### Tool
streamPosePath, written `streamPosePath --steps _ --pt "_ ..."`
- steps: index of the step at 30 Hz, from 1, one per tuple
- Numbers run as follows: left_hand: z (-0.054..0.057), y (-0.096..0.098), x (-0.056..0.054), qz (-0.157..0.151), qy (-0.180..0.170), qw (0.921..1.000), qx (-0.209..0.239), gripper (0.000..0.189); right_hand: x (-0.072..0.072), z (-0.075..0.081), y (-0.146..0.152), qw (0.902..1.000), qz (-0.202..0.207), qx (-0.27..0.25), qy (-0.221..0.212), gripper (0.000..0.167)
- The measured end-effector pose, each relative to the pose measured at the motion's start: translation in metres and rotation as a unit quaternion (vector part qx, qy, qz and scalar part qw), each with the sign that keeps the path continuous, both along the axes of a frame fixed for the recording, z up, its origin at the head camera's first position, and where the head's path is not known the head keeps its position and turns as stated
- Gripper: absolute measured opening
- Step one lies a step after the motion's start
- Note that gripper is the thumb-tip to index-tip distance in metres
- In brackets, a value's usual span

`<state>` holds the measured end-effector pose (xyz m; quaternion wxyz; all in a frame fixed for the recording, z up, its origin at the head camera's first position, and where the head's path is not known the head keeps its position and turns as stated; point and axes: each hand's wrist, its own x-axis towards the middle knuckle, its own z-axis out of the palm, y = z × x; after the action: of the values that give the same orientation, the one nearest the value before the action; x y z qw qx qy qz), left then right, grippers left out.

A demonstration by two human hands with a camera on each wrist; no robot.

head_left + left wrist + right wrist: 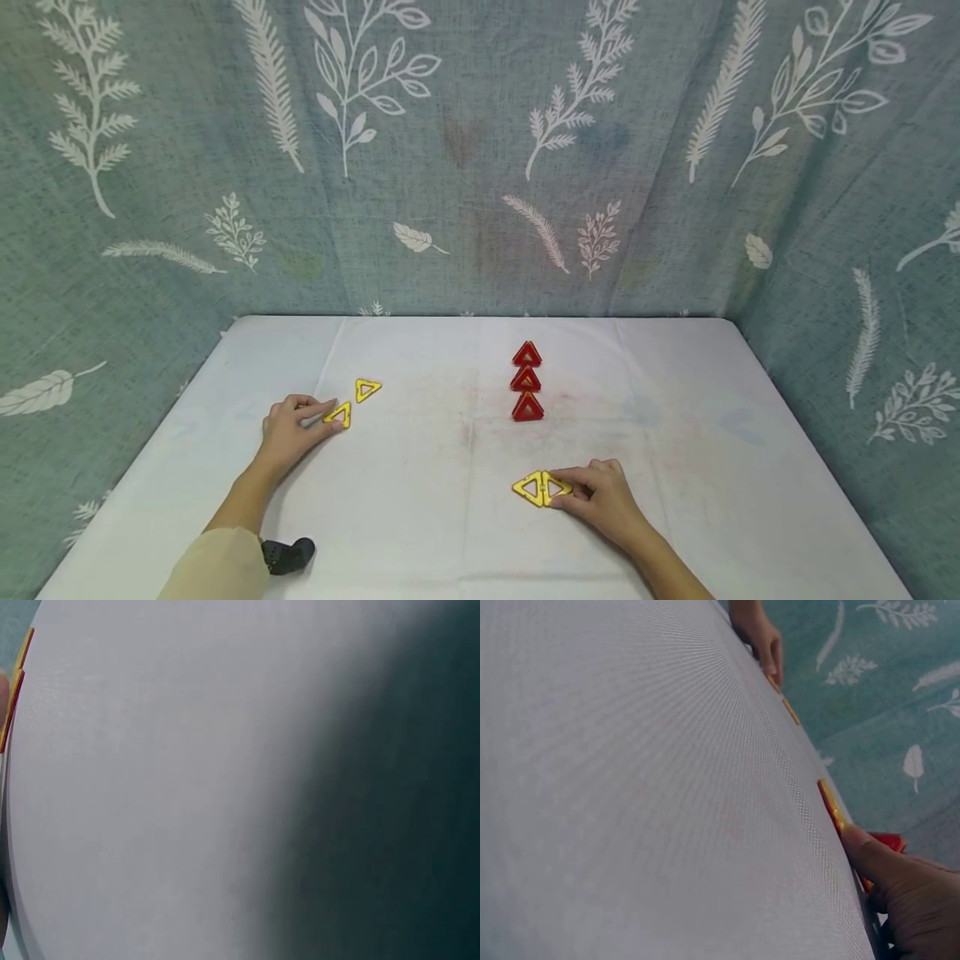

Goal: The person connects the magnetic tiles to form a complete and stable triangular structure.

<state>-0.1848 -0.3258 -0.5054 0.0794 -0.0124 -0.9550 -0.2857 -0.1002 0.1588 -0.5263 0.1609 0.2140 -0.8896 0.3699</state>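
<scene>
On the left of the table my left hand (288, 429) pinches a yellow triangular magnetic tile (347, 411) between thumb and fingers. Just beyond it lies another yellow triangular tile (360, 391), apart from the hand. At front right my right hand (603, 500) pinches one yellow triangular tile (550, 477), whose edge meets that of a second yellow tile (519, 489), making a diamond. Edge-on in the left wrist view, yellow and red tile rims (18, 679) show beside a fingertip. The right wrist view has the right thumb on a yellow tile (829, 801).
Three red triangular pieces (528, 408) stand in a column right of centre, beyond the right hand. A black object (288, 557) sits by the left sleeve. White cloth (420, 517) covers the table, and a leaf-patterned green curtain (480, 167) encloses its back and sides.
</scene>
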Motion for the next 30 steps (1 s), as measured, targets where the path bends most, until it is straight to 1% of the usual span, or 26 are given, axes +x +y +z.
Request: streamPosePath --steps 4,6,11,14,17,19,23,27,30 --pt "-0.001 0.002 0.001 -0.003 0.018 0.9998 -0.006 0.049 0.001 0.001 -0.001 1.0 0.001 -0.004 -0.003 0.032" --pt "-0.002 0.003 0.002 -0.002 0.02 0.9997 -0.01 0.048 0.0 0.002 -0.001 1.0 0.003 -0.008 0.001 0.032" --pt "-0.003 0.004 0.003 -0.006 0.005 0.9999 -0.013 0.046 0.0 0.002 0.0 0.9996 0.017 -0.014 0.019 0.034" --pt "-0.002 0.006 0.005 -0.012 -0.002 0.9999 -0.005 0.044 0.0 0.001 -0.001 0.9992 0.021 -0.014 0.03 0.034" --pt "-0.001 0.008 0.007 -0.018 0.002 0.9998 -0.003 0.041 -0.001 0.001 -0.001 0.999 0.023 -0.014 0.036 0.034" --pt "0.001 0.01 0.009 -0.026 0.005 0.9996 -0.002 0.039 0.0 0.0 -0.001 0.999 0.023 -0.013 0.036 0.034" --pt "0.003 0.016 0.009 -0.051 0.011 0.9986 -0.001 0.035 0.0 0.0 -0.001 0.9993 0.017 -0.011 0.031 0.034" --pt "0.004 0.024 0.006 -0.077 0.018 0.9967 -0.017 0.034 0.001 0.001 -0.001 0.9995 0.015 -0.011 0.027 0.034" --pt "0.004 0.029 0.005 -0.097 0.037 0.9938 -0.039 0.031 0.001 0.001 -0.001 0.9994 0.02 -0.014 0.024 0.034"
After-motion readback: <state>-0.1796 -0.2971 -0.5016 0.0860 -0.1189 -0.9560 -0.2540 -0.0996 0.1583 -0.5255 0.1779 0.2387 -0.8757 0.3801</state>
